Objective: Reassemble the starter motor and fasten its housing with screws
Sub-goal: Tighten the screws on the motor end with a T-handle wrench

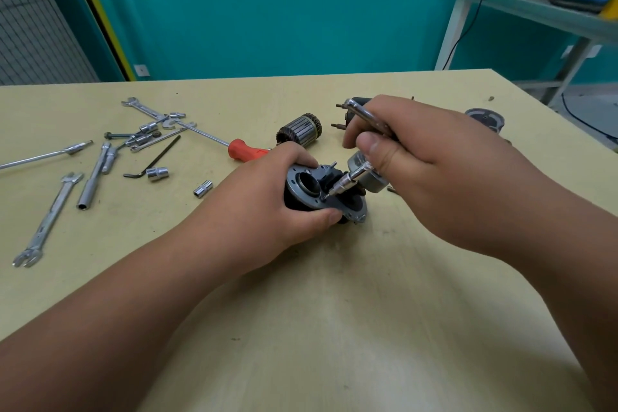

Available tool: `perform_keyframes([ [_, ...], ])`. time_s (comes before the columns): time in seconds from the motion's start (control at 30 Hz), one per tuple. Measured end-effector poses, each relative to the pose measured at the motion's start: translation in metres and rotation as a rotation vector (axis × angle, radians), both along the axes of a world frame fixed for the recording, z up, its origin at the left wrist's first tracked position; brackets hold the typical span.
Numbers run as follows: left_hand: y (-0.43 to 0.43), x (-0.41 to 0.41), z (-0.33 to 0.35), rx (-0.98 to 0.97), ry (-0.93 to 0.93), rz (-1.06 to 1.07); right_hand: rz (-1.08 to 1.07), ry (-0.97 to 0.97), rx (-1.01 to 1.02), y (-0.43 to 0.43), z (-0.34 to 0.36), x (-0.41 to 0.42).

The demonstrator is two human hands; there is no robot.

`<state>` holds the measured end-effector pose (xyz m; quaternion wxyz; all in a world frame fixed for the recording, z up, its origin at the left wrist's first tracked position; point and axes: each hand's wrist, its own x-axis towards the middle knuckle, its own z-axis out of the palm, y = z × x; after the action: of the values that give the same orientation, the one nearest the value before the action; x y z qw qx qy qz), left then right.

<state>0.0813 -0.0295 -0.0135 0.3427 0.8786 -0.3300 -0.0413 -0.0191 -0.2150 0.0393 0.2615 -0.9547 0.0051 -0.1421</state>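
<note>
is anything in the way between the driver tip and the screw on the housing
Nothing visible does. The driver in the right hand has its tip on the screw in the housing face. The left hand fingers grip the rim, clear of it.

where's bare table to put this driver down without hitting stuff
Bare table lies near you, between the forearms, and along the far edge behind the wrenches and armature. The left side is crowded with wrenches, sockets and the red-handled screwdriver; parts sit behind the right hand.
</note>
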Motion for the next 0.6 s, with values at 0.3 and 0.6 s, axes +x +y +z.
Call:
perform_keyframes([
  [0.3,-0.0027,-0.0026,-0.0003,-0.006,-0.020,0.012,-0.050,0.007,0.016,0.0015,0.0031,-0.0001],
  [0.6,-0.0030,-0.0033,-0.0001,-0.026,-0.022,0.012,-0.037,-0.051,0.037,-0.0035,-0.0036,0.0047],
])
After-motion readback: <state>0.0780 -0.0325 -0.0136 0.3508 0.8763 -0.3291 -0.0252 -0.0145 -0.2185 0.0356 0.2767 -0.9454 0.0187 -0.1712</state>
